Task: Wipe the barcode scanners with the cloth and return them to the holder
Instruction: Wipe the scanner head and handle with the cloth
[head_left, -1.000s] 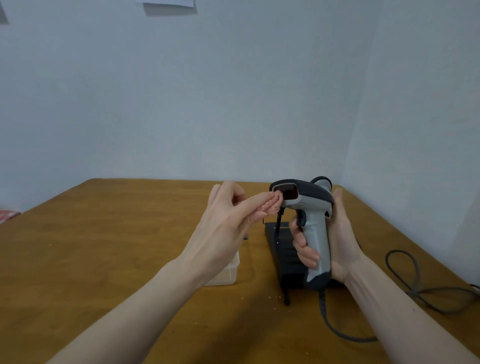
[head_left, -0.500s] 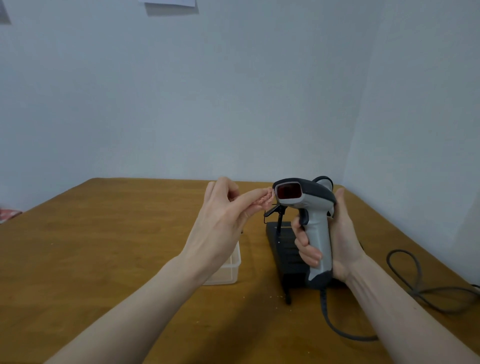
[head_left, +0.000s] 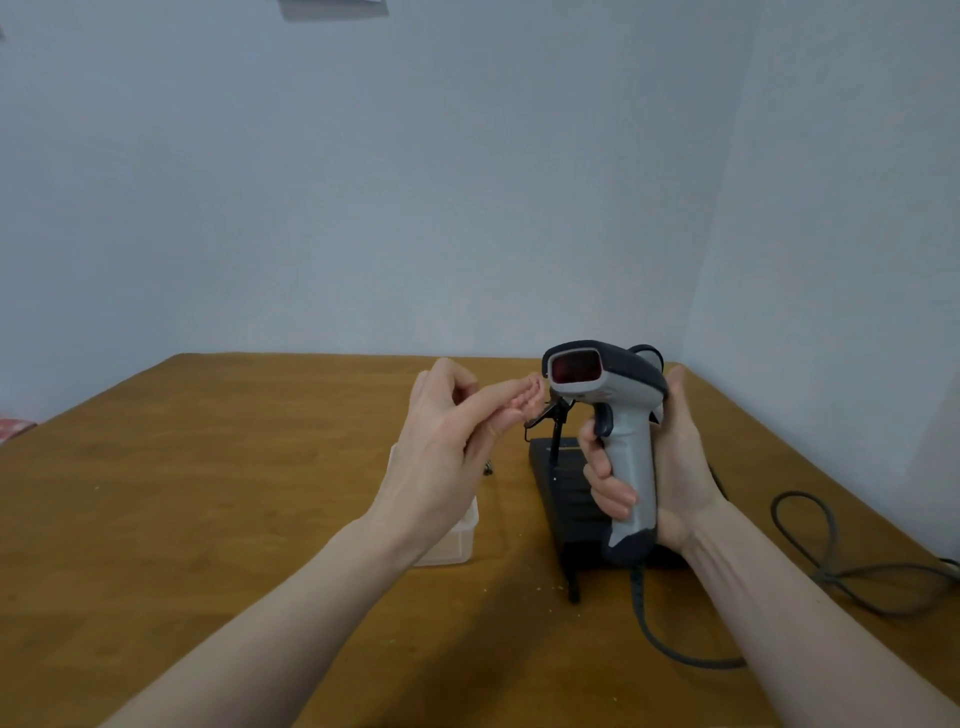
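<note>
My right hand (head_left: 670, 462) grips the handle of a grey and black barcode scanner (head_left: 615, 415), held upright above the table with its red window facing left and toward me. My left hand (head_left: 452, 441) hovers just left of the scanner's window, fingers stretched toward it, fingertips close to the window's edge. No cloth shows in that hand. Behind the scanner stands the black holder (head_left: 566, 493), its clip on a thin stalk (head_left: 550, 415) poking up between my hands.
A clear plastic box (head_left: 457, 540) sits on the wooden table (head_left: 208, 493), partly hidden under my left wrist. The scanner's grey cable (head_left: 831, 561) loops over the table at the right. Walls close the table in behind and on the right.
My right hand has turned the scanner so its red window shows more toward me. My left fingertips have drawn slightly back from the window.
</note>
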